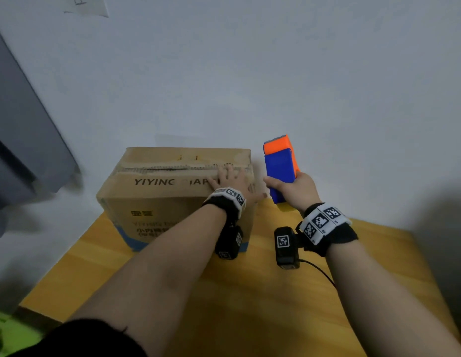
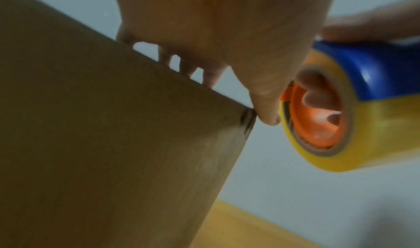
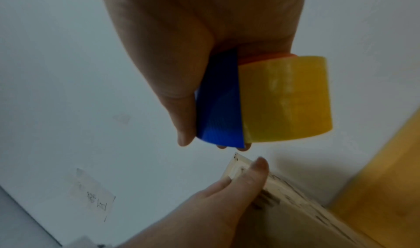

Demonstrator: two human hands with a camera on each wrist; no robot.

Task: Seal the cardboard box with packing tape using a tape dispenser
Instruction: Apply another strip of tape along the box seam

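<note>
Wooden table (image 1: 250,292) bears closed cardboard box (image 1: 157,202); right hand (image 1: 299,188) grips tape dispenser (image 1: 279,166).

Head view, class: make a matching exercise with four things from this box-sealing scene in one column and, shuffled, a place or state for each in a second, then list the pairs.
1. cardboard box
2. tape dispenser
3. left hand
4. tape roll

A. gripped in the right hand
B. yellow
C. stands on the wooden table
D. lies flat on the box top

Pairs: 1-C, 2-A, 3-D, 4-B

Closed cardboard box (image 1: 172,191) beside raised blue-orange dispenser (image 1: 281,171) (yellow tape).
</note>
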